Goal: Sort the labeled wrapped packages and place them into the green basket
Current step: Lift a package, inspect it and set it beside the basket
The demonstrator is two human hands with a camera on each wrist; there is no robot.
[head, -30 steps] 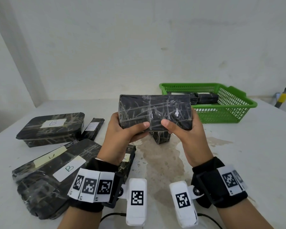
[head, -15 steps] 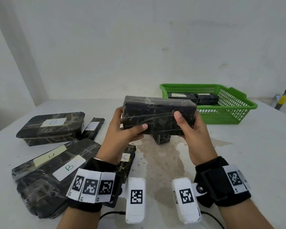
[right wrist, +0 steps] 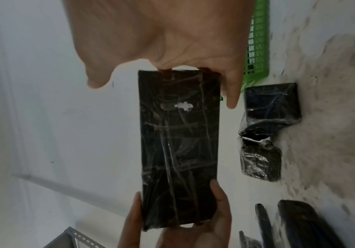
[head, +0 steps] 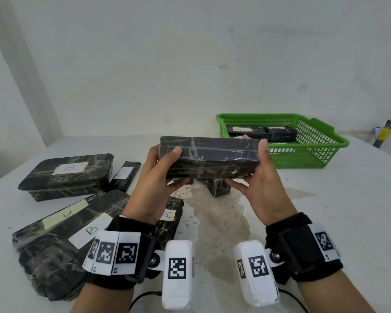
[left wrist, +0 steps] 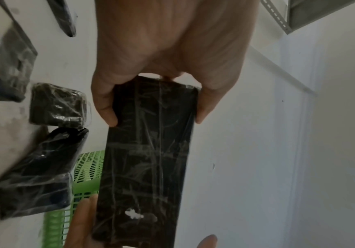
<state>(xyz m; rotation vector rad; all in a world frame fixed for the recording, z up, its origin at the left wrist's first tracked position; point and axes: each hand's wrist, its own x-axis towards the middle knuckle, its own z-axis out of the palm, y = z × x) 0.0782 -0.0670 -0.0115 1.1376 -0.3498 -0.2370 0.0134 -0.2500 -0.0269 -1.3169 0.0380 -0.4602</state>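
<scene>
The white table (head: 325, 222) takes up most of the room in front of the person, with a stained patch down its middle. On its left lie the bigger black wrapped packages: a large flat one marked B (head: 61, 240) nearest, and a box marked B (head: 66, 175) behind it. The green basket (head: 321, 152) sits at the far right, already holding two labelled packages at its back.

The package in hand (head: 209, 158) is a long black brick held in the air between the hands, just short of the basket's near-left corner. The left hand (head: 154, 186) has thumb on top and fingers curled under one end; the right hand (head: 261, 186) cups the other end, thumb up its side. No label shows on any face in view, so I'd say it wants turning until the letter comes up before it goes anywhere.

A small package (head: 217, 187) stands directly below, so the turning should be done well above it. The basket's front half looks free, and the path to it is open.
</scene>
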